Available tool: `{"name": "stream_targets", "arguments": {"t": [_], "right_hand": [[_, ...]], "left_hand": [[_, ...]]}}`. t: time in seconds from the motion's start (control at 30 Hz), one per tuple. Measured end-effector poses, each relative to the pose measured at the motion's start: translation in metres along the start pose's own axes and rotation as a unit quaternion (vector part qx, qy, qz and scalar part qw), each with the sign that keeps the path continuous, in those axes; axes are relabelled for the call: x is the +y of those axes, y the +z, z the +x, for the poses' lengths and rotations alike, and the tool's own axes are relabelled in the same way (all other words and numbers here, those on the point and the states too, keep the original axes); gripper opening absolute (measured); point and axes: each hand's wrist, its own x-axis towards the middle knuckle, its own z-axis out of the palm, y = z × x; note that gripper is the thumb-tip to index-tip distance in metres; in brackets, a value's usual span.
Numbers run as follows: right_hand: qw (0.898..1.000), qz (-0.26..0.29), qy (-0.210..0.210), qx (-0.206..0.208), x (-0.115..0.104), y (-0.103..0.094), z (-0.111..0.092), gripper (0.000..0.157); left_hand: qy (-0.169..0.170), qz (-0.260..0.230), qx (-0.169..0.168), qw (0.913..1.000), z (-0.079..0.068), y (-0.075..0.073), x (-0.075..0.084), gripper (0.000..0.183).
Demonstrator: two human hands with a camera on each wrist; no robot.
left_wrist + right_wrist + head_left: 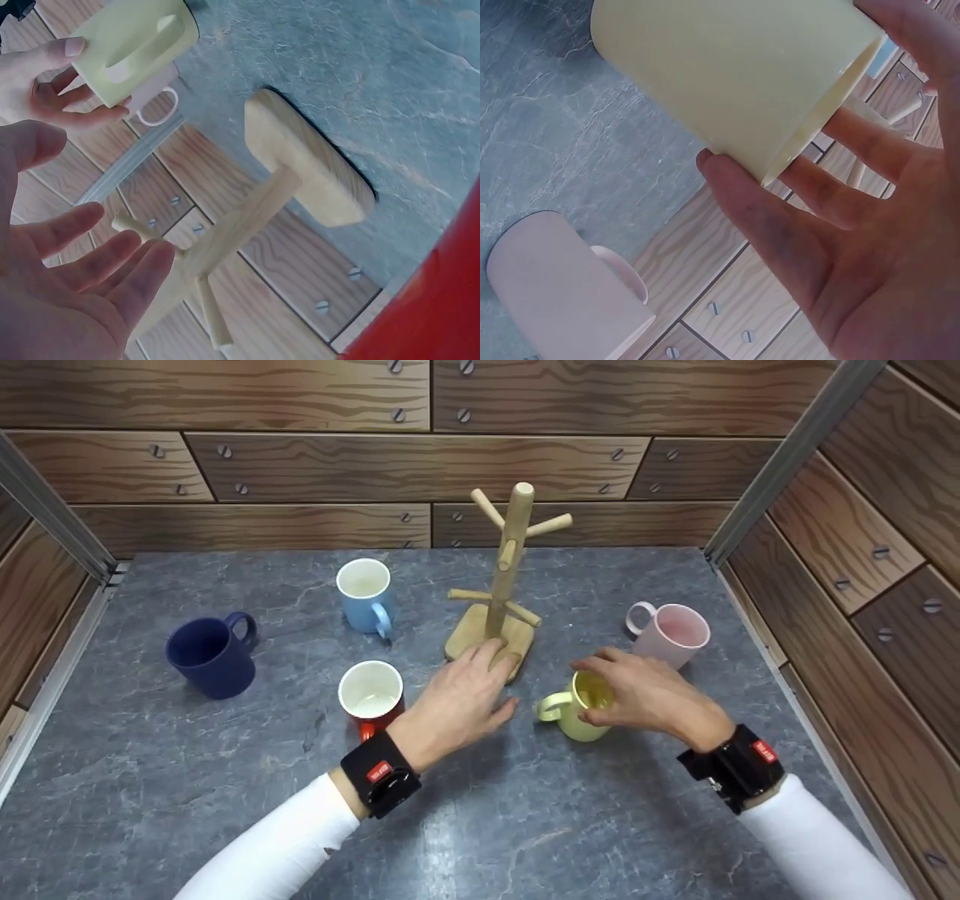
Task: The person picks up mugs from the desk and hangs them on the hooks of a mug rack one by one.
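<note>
My right hand (643, 691) grips a light yellow-green mug (727, 67) by its rim from above, fingers spread around the opening. The mug stands upright on the table, its handle pointing left in the head view. My left hand (459, 697) is in front of a wooden mug tree (512, 562), fingers loosely bent and holding nothing. In the left wrist view the tree's base (300, 157) lies apart from those fingers. The tree's pegs bear no mugs. Beside my left wrist stands a red mug (371, 694), white inside and partly hidden.
A pink mug (681, 634) stands just behind my right hand. On the left are a dark blue mug (214, 660) and, farther back, a light blue mug (365, 600). Wood-patterned walls (315, 469) enclose the grey marbled table (187, 795) at the back and sides.
</note>
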Motion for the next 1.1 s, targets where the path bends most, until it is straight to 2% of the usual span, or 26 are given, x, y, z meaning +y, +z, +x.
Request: {"name": "stream_targets", "arguments": {"t": [0.23, 0.4, 0.53, 0.7, 0.8, 0.97, 1.03, 1.1], "right_hand": [[0.999, 0.038, 0.011, 0.015, 0.004, -0.015, -0.001, 0.067], [0.994, 0.103, 0.022, 0.020, 0.010, -0.024, -0.001, 0.070], [0.985, 0.168, 0.039, 0.022, 0.016, -0.024, 0.002, 0.068], [0.973, 0.225, 0.051, 0.023, 0.023, -0.021, 0.008, 0.067], [0.966, 0.251, 0.059, 0.021, 0.025, -0.021, 0.011, 0.068], [0.955, 0.293, 0.047, 0.018, 0.029, -0.022, 0.019, 0.069], [0.953, 0.299, 0.043, 0.018, 0.030, -0.023, 0.022, 0.069], [0.952, 0.302, 0.042, 0.018, 0.030, -0.025, 0.026, 0.068]], "left_hand": [[-0.006, -0.044, 0.000, 0.9990, -0.002, 0.005, 0.000, 0.048], [0.008, -0.096, 0.017, 0.9952, -0.004, 0.016, 0.004, 0.042], [-0.009, -0.146, 0.019, 0.9890, -0.001, 0.024, 0.008, 0.044], [-0.046, -0.211, 0.014, 0.9763, 0.006, 0.029, 0.011, 0.045], [-0.078, -0.255, 0.011, 0.9638, 0.011, 0.029, 0.010, 0.041], [-0.115, -0.314, 0.031, 0.9418, 0.022, 0.028, 0.009, 0.031], [-0.126, -0.320, 0.047, 0.9379, 0.026, 0.027, 0.008, 0.026], [-0.137, -0.313, 0.062, 0.9378, 0.031, 0.026, 0.007, 0.021]]}}
